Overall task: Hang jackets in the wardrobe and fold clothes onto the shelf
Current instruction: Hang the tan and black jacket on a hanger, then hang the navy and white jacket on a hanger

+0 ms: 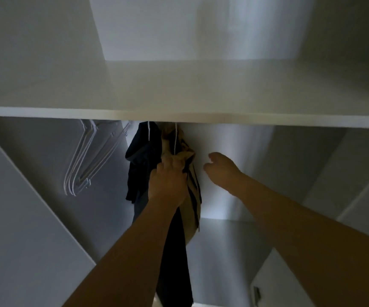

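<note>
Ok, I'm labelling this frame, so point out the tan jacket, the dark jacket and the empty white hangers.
tan jacket (193, 202): head view, on its lower tan fabric.
dark jacket (144, 147): head view, on its upper dark fabric.
empty white hangers (84, 156): head view, on the sloping wire arms.

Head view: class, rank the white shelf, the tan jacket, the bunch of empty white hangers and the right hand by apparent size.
1. white shelf
2. tan jacket
3. empty white hangers
4. right hand, though nearer the camera, so its rank is unsure.
</note>
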